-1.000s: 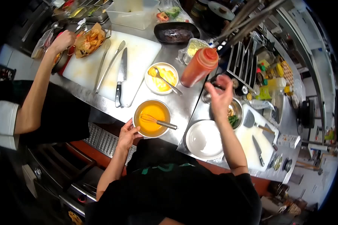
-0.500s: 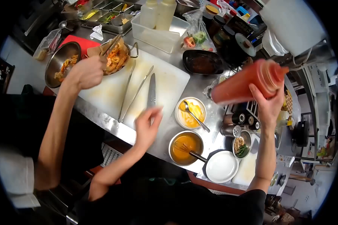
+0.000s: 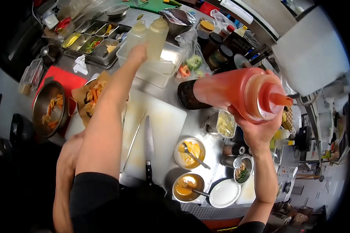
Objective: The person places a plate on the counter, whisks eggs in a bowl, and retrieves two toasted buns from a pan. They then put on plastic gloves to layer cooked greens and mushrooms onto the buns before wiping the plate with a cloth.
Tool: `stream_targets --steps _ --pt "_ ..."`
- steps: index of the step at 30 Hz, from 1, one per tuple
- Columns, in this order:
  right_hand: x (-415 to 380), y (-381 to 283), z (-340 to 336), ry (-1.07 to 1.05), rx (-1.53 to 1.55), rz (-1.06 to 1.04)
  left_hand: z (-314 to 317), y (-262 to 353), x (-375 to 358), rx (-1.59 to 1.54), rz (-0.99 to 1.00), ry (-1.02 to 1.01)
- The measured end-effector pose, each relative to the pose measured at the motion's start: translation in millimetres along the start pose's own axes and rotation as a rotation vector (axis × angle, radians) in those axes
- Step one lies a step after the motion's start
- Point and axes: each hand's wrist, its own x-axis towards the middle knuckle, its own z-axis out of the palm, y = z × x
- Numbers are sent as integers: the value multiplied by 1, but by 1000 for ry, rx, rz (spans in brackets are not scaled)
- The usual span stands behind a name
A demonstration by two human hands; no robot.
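My right hand (image 3: 256,130) is wrapped around a large squeeze bottle of red sauce (image 3: 225,87), raised above the counter and tilted with its nozzle to the right. Across the counter, my left hand (image 3: 138,52) is at two pale squeeze bottles (image 3: 157,37) standing in a clear plastic tub (image 3: 153,79). It touches or overlaps them; its fingers are mostly hidden. Below my left arm lie a white cutting board (image 3: 165,108), a knife (image 3: 149,143) and metal tongs (image 3: 134,141). A paper-lined pan of food (image 3: 93,93) is partly covered by that arm.
Near me stand a sauce bowl with a spoon (image 3: 179,159), a bowl with a whisk (image 3: 179,196) and a white plate (image 3: 224,193). A metal bowl (image 3: 39,112) sits at left, beside a co-worker's hand (image 3: 70,153). Ingredient trays (image 3: 101,58) stand behind.
My left hand has moved from over the knife to the pale bottles. The red sauce bottle looks larger and nearer. The co-worker's hand has drawn back from the pan, and the view has shifted.
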Motion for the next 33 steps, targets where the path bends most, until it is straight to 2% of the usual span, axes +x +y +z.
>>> stream_targets --steps 1,2,3,4,5,7,8,9,11,13,14,16,20,22,23,25,26,28,30,32,33 --pt "7 4 6 1 -1 2 9 -14 10 -6 -22 -105" --pt "15 6 16 76 -267 -10 30 -35 25 -5 -21 -106" --pt "24 11 24 152 -531 -27 57 -61 48 161 25 -290" --pt "33 25 28 145 -385 -78 72 -76 63 328 69 -476" --pt "39 43 34 152 -291 -102 65 -74 67 330 64 -476" --pt "54 71 47 184 -333 -222 40 -67 64 378 -64 -757" --pt "62 81 63 287 -167 -240 47 -74 67 382 -75 -765" --pt "69 90 65 136 -266 -159 53 -80 72 383 -58 -781" --pt "76 117 81 174 -291 -192 58 -91 75 389 -68 -799" --pt "83 130 97 207 -275 -187 50 -90 73 457 86 -691" --pt "85 136 101 221 -296 -143 36 -82 68 470 64 -697" --pt "88 141 108 268 -331 -64 1 -55 58 468 101 -884" --pt "92 160 107 326 -382 -75 11 -58 48 341 35 -836" --pt "97 159 111 386 -365 -45 2 -49 43 296 -139 -985" --pt "102 155 115 448 -324 -29 15 -59 45 299 -119 -998" --pt "109 191 105 417 -351 -140 41 -81 67 372 112 -851" --pt "113 195 106 426 -367 -149 26 -65 65 378 132 -850" --pt "119 204 113 413 -392 -155 -42 -26 41 274 12 -928" --pt "124 219 119 404 -392 -133 -81 -6 31 156 67 -696" --pt "139 224 127 470 -340 -208 -116 15 7 220 234 -352" --pt "150 222 132 504 -299 -251 -123 22 3 221 252 -370"
